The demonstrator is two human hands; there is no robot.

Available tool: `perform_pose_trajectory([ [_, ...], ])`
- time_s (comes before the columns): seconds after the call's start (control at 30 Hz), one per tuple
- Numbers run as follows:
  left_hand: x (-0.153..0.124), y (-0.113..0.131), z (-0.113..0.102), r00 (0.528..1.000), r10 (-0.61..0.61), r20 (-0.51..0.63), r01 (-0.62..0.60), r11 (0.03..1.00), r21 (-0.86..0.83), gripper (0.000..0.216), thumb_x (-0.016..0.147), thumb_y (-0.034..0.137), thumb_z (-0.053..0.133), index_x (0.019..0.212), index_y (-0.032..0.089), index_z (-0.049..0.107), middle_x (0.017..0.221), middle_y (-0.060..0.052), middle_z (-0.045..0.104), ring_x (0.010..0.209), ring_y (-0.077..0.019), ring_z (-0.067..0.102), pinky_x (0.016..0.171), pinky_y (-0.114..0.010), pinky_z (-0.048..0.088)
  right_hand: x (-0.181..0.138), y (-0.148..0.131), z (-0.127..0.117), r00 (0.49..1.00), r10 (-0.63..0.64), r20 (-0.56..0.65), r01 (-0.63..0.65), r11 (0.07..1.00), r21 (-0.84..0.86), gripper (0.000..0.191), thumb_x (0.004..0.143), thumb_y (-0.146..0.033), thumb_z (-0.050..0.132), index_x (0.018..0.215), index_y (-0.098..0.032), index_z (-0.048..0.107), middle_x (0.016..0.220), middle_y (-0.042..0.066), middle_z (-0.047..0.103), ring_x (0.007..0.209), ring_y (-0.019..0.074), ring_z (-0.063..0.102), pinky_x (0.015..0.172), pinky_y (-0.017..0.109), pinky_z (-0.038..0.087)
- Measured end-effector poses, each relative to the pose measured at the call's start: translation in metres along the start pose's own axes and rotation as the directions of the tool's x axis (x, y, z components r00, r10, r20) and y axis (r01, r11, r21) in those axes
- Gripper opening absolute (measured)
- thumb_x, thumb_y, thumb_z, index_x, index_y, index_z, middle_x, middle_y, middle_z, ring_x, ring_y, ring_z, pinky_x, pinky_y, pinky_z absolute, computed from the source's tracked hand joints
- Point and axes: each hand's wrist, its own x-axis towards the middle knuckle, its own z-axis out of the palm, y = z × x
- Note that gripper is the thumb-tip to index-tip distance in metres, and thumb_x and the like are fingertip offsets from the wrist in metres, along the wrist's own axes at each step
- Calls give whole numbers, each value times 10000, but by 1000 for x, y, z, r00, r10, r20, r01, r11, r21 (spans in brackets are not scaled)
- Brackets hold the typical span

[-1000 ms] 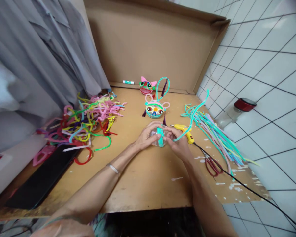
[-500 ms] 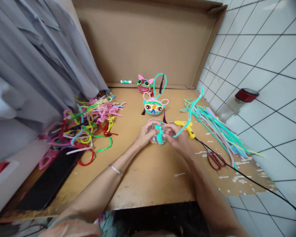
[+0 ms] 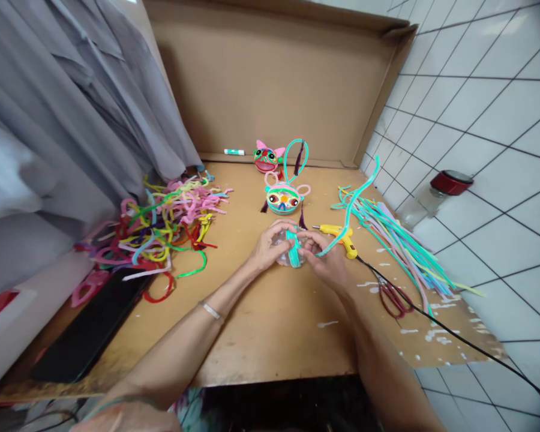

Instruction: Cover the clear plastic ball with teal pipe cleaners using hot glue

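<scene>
Both hands meet over the middle of the wooden table [image 3: 270, 324]. My left hand [image 3: 270, 246] curls round a small clear round piece wrapped in teal pipe cleaner [image 3: 292, 254]. My right hand [image 3: 326, 259] pinches the same teal pipe cleaner, whose long free end [image 3: 355, 195] arcs up and to the right. Just beyond the hands lies a finished round teal face ornament [image 3: 282, 199] with pink ears, and a pink-eared green one [image 3: 267, 157] sits behind it.
A heap of mixed-colour pipe cleaners [image 3: 162, 222] lies at the left. A bundle of teal and pastel pipe cleaners [image 3: 396, 240], a yellow glue gun [image 3: 339, 235] with a black cord, red scissors [image 3: 393, 297] and a red-lidded jar [image 3: 436, 192] are at the right. Cardboard [image 3: 274, 78] stands behind.
The hands have stayed together on the wrapped piece with only small finger movement. The view has shifted slightly as my head moved.
</scene>
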Motion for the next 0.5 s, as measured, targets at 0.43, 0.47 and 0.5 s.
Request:
perform_pose_trajectory([
  [0.43,-1,0,0,1000,8,19,-9,1000,29,228,774,317,657,951,174,653,1204,-120,628,1160,-259,594,1051,-430,435,0,7,-1,998,-51,21,52,997,-61,301,824,-247,585,1099,-189,693,699,-18,562,608,122,480,619,272,411],
  [0.47,-1,0,0,1000,12,20,-12,1000,28,232,775,326,662,950,173,651,1200,-122,629,1158,-260,595,1049,-430,437,0,7,-1,998,-55,20,56,996,-68,301,824,-245,584,1097,-190,697,697,-18,562,609,124,480,622,274,414],
  [0.5,-1,0,0,1000,15,19,-15,1000,26,237,776,335,667,949,173,650,1197,-123,630,1155,-261,596,1044,-431,439,0,6,-1,998,-57,18,58,995,-76,301,823,-243,586,1097,-192,699,697,-17,564,612,126,481,625,276,417],
])
